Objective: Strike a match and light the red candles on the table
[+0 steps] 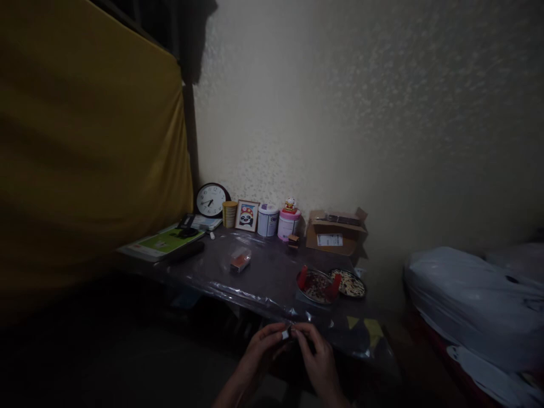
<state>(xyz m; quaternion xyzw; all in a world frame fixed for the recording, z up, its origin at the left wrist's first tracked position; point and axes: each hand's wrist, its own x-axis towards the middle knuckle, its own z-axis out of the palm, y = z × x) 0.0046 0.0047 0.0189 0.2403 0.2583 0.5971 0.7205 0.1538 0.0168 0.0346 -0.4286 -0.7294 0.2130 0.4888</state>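
My left hand [264, 347] and my right hand [315, 352] are close together just in front of the table's near edge. Between their fingertips is a small object with a white face and a dark side [285, 335]; its kind is too small and dim to tell. The left thumb and forefinger pinch its white part. Right fingertips close on its dark end. Beyond my hands, a round dish with red pieces at its rim [317, 286] and a round tray of pale slivers [349, 283] lie on the table.
A small orange-and-clear box [240, 260] lies mid-table [272, 272]. Along the wall stand a clock [211, 199], a framed panda picture [247, 216], lidded tubs [268, 221] and an open cardboard box [335, 235]. Books [161, 242] lie left; a white bag [471, 300] sits right.
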